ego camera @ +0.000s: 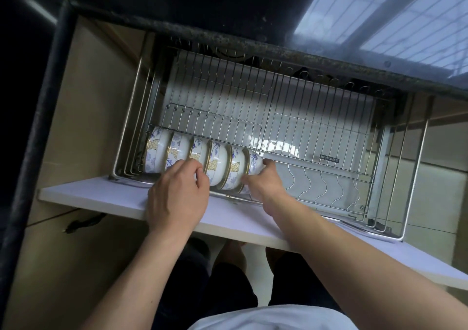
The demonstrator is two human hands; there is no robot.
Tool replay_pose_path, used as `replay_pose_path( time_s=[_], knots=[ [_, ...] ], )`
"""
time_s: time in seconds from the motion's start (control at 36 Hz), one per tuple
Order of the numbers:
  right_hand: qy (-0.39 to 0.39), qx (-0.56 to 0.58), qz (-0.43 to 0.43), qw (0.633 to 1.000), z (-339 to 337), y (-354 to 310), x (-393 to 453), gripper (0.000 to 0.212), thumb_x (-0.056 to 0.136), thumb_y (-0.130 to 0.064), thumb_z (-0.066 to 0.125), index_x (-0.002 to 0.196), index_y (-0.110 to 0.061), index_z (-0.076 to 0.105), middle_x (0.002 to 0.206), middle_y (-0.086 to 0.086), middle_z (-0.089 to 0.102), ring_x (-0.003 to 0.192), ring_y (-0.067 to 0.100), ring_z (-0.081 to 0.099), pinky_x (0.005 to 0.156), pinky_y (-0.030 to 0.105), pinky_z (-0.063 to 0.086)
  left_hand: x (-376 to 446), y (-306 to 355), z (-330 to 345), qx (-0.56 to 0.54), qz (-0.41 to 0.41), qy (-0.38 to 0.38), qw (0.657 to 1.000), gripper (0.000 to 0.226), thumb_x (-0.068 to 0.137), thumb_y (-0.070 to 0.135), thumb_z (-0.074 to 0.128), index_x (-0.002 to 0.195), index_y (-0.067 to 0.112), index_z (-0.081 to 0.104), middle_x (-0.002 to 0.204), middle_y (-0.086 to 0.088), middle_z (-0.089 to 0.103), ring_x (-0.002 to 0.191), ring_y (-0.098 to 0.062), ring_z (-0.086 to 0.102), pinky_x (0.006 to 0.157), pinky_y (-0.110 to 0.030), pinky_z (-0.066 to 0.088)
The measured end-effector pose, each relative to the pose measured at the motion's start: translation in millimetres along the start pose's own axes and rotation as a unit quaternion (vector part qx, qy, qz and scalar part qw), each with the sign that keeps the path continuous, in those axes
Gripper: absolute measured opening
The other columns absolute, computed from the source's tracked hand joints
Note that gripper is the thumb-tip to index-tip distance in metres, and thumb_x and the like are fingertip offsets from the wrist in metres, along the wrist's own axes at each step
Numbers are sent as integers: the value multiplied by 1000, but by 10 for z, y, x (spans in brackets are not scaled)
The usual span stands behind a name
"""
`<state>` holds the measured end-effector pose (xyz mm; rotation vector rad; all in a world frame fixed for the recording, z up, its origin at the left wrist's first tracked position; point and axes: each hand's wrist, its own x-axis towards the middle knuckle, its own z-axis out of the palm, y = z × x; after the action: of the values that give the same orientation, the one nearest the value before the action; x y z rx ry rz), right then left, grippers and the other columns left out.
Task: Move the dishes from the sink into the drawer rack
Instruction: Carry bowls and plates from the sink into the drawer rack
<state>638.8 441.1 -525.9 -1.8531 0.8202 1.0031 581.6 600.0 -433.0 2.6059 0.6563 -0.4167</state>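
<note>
1. I see six white bowls with blue flowers and gold bands standing on edge in a row, in the near left part of the wire drawer rack.
2. My left hand lies on the middle bowls, fingers curled over their near rims.
3. My right hand grips the rightmost bowl, thumb on its far side, fingers under its near rim.
4. The white drawer front runs just below both wrists.

2 bare forearms, no sleeves, watch or rings. White shirt at near edge; dark shorts over bare knees.
</note>
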Motion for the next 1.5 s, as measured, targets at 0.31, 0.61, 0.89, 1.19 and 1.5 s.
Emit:
replay_pose_path(
  time_s=[0.31,0.61,0.89,1.19,1.5],
  knots=[
    [-59,23,-5,998,-174,66,254,29,76,-23,88,90,-25,63,100,3,76,93,27,74,91,49,60,4,-15,22,0,12,-7,1000,19,103,29,46,97,25,64,100,10,67,78,-20,57,67,-36,49],
    [-119,57,57,990,-328,-103,28,100,85,-32,83,160,-25,17,144,8,55,109,28,65,92,53,58,37,-29,59,-1,6,-37,999,21,102,26,45,96,24,65,95,12,59,80,-20,56,67,-33,43],
    [56,40,-56,996,-1701,315,-1143,45,95,-11,70,137,-9,56,122,8,64,97,21,61,72,26,49,-150,531,-412,65,57,-194,977,24,101,25,44,86,21,63,89,-2,66,83,-27,61,71,-35,49],
    [193,-62,-197,959,-3229,687,-2450,21,91,-22,68,112,-21,73,110,0,73,109,21,66,97,30,51,-1274,2761,-848,83,313,-210,922,25,98,29,52,117,26,68,116,4,70,107,-21,65,97,-34,51],
    [368,-65,-170,912,-5642,3183,-3948,23,96,-29,60,115,-25,71,121,1,72,114,24,64,97,33,51,-4204,5172,114,88,555,-196,804,23,101,32,58,119,22,69,117,1,71,107,-21,65,96,-34,50]
  ],
)
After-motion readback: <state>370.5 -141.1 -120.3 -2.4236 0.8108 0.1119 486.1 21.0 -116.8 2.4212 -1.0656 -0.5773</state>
